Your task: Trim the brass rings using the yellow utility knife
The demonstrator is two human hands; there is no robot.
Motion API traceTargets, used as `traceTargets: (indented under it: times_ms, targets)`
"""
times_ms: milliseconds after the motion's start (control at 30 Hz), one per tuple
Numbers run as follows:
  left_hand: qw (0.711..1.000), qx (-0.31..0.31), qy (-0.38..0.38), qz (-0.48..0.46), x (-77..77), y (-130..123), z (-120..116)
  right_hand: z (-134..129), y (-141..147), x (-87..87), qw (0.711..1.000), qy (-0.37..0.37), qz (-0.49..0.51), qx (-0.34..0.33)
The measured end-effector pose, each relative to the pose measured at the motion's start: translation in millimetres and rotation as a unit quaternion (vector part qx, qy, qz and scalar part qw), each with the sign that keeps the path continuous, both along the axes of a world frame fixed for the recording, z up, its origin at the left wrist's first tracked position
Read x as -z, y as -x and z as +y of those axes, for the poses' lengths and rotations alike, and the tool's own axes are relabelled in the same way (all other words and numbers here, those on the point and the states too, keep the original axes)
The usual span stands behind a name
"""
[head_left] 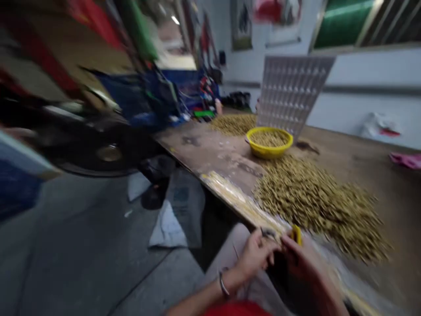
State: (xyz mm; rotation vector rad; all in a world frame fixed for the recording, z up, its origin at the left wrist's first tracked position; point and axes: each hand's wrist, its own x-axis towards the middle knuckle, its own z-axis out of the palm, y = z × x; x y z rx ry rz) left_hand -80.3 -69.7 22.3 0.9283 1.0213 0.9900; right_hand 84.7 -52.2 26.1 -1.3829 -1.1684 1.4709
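Note:
My left hand point(255, 254) is at the near edge of the wooden table point(213, 151), fingers pinched around a small dark metal piece point(268, 233). My right hand point(301, 259) meets it from the right and grips a small yellow object point(296, 234). Both hands hover over my lap, just in front of a large heap of small brass-coloured parts point(315, 204). The picture is blurred by motion, so the held pieces are hard to make out.
A yellow bowl point(269, 150) of the same parts stands farther back, with another heap point(233, 123) behind it. A clear ridged tray point(291, 94) leans against the wall. Bags point(177, 210) lie on the grey floor at left, beside blue crates point(138, 101).

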Motion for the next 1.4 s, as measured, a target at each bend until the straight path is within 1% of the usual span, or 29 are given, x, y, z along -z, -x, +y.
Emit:
traceTargets:
  times_ms: [33,67,100,167,267,433,533,633,700,767,833,867,933,1000,1067,1100,1200,1300,1400]
  targets:
    - [1.0,0.007,-0.006,0.004,-1.2,-1.4,-2.5,-4.9,1.1,0.5,0.999,0.039,0.016,-0.002]
    - [1.0,0.011,-0.012,0.002,-2.3,-1.7,-3.8,-8.2,1.9,1.4,0.995,0.067,0.068,-0.013]
    - [1.0,0.013,-0.023,-0.001,-3.0,-1.3,-4.7,-10.5,2.3,2.5,0.989,0.083,0.121,-0.017]
    - [0.999,0.022,-0.032,0.005,-3.5,0.4,-6.7,-14.6,2.7,4.1,0.977,0.109,0.181,-0.023]
    - [0.998,0.029,-0.039,0.032,-3.1,2.5,-11.5,-20.3,3.6,4.0,0.969,0.116,0.214,-0.028]
    - [0.997,0.018,-0.038,0.067,1.0,3.6,-12.7,-24.2,6.4,-1.0,0.97,0.102,0.216,-0.032]
    - [0.998,0.038,-0.012,0.05,4.7,5.6,-10.1,-27.3,6.1,-3.3,0.978,0.075,0.191,-0.025]
    - [0.997,0.071,0.041,-0.005,5.6,7.4,-9.0,-33.2,2.8,-2.9,0.992,0.037,0.12,-0.004]
    - [0.994,0.087,0.063,-0.036,4.2,7.7,-9.8,-37.0,-0.4,-2.1,0.999,-0.019,0.041,0.022]
    - [0.991,0.1,0.073,-0.053,2.2,7.4,-11.3,-39.6,-3.3,-1.4,0.994,-0.092,-0.041,0.032]
    - [0.988,0.114,0.085,-0.067,0.5,7.0,-12.6,-40.3,-5.2,-0.8,0.985,-0.144,-0.097,0.012]
    - [0.986,0.118,0.093,-0.076,-0.1,7.0,-13.0,-40.1,-5.7,-0.6,0.982,-0.154,-0.108,-0.007]
    - [0.981,0.121,0.115,-0.094,-0.5,7.7,-13.1,-39.6,-5.6,-0.1,0.982,-0.158,-0.101,-0.04]
    - [0.977,0.125,0.134,-0.107,0.3,9.0,-12.8,-40.3,-4.7,0.1,0.979,-0.169,-0.098,-0.051]
    - [0.977,0.125,0.136,-0.105,1.8,10.4,-12.6,-43.3,-4.3,0.2,0.967,-0.208,-0.142,-0.049]
    - [0.98,0.119,0.128,-0.097,2.5,10.8,-12.7,-45.8,-4.4,0.4,0.954,-0.233,-0.184,-0.049]
    - [0.99,0.088,0.09,-0.057,3.0,11.0,-14.0,-54.9,-6.2,2.0,0.898,-0.284,-0.329,-0.067]
    - [0.994,0.077,0.072,-0.024,0.9,10.4,-16.4,-61.6,-6.9,3.7,0.847,-0.27,-0.449,-0.09]
    - [0.995,0.079,0.064,-0.008,-0.7,10.8,-17.4,-62.9,-3.2,2.0,0.813,-0.222,-0.526,-0.118]
